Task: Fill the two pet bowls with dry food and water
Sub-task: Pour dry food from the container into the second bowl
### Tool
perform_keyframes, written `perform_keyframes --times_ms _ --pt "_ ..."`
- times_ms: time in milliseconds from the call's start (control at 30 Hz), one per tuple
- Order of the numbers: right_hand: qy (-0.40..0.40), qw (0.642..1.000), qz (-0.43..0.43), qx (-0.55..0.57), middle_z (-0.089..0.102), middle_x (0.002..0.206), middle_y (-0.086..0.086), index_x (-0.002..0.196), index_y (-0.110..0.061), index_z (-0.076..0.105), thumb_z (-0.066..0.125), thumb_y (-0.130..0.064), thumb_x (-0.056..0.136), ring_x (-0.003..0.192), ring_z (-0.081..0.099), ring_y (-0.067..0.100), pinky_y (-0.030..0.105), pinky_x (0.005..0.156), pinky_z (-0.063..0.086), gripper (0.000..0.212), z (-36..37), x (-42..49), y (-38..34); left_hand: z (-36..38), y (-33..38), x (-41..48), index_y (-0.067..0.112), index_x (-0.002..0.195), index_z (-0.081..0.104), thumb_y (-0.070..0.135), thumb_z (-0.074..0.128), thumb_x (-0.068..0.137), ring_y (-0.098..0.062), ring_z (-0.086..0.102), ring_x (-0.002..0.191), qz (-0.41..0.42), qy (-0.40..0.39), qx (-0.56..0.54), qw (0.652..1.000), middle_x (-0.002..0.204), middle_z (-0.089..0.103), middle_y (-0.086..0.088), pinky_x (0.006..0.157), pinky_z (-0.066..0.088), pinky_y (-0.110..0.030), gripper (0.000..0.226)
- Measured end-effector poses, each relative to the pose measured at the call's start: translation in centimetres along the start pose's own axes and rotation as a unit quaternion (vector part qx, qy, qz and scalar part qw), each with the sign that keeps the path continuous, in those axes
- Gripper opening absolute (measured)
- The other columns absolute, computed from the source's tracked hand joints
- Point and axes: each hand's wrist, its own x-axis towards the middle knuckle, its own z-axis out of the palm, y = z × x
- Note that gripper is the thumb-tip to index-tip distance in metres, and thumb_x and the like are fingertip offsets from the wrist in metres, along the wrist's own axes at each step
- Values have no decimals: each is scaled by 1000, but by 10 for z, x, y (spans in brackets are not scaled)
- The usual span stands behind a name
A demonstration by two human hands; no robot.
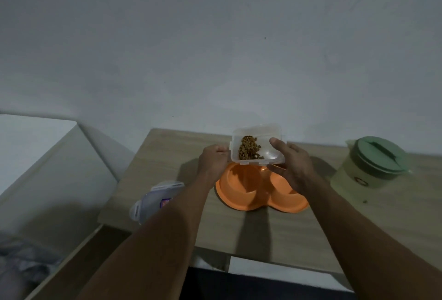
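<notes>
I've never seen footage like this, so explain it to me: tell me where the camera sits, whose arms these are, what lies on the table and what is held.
There is no machine here. The single picture comes from a camera worn on a person's head, looking down at their own bare arms. The left hand and right hand hold a clear tub of kibble, tilted above an orange double bowl whose two basins look empty. Also on the wooden table: a clear lid at left, a green-lidded jug at right.
</notes>
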Motion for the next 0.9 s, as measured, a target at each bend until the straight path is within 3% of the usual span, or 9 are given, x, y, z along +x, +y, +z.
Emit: perform_keyframes --times_ms 67,167,233,333,433,600,767,900 --pt "4 1000 -14 -18 64 115 10 126 -6 54 75 -27 83 101 63 26 47 92 54 52 -6 -4 1 0 -4 -12 11 120 64 8 54 90 -23 63 107 11 -2 65 998 114 66 -3 86 50 -27 31" --pt "17 999 -28 -33 64 106 6 129 -5 52 74 -26 84 97 63 19 43 85 56 55 -13 -5 3 0 -19 -19 15 136 49 16 62 88 -21 57 117 19 -18 171 985 132 56 0 76 43 -20 51" --pt "21 999 -33 -31 65 103 5 128 -5 52 74 -25 85 93 64 17 36 76 56 52 -16 -6 3 2 -29 -23 22 135 48 25 66 80 -24 58 117 21 -40 265 963 130 58 2 80 43 -25 58" --pt "24 998 -41 -36 66 103 6 126 -5 52 73 -25 85 93 65 18 34 76 55 51 -19 -6 5 5 -45 -22 32 123 49 44 69 62 -21 61 107 27 -83 319 944 121 63 4 86 51 -36 65" --pt "25 998 -46 -44 67 111 10 131 -4 51 74 -26 84 100 66 24 38 82 56 56 -19 -5 7 7 -60 -21 32 142 35 45 76 63 -22 49 127 68 -112 364 922 140 50 3 102 43 -44 90" --pt "30 996 -55 -56 66 117 12 131 -6 51 75 -28 83 105 65 27 41 88 56 58 -19 -5 8 10 -64 -23 17 147 31 36 76 76 -25 34 139 88 -108 389 910 151 38 -4 111 32 -42 87" --pt "40 995 -59 -72 66 117 11 130 -8 52 79 -30 78 106 65 28 47 94 54 62 -23 -4 10 11 -69 -20 17 146 35 36 77 76 -26 34 140 101 -100 382 913 151 39 -5 112 30 -43 84" --pt "35 994 -73 -78 67 116 11 130 -9 53 81 -28 76 102 68 27 46 89 56 63 -24 -4 8 12 -69 -19 17 144 37 39 77 76 -25 37 137 101 -95 399 906 148 42 -5 111 32 -46 82"
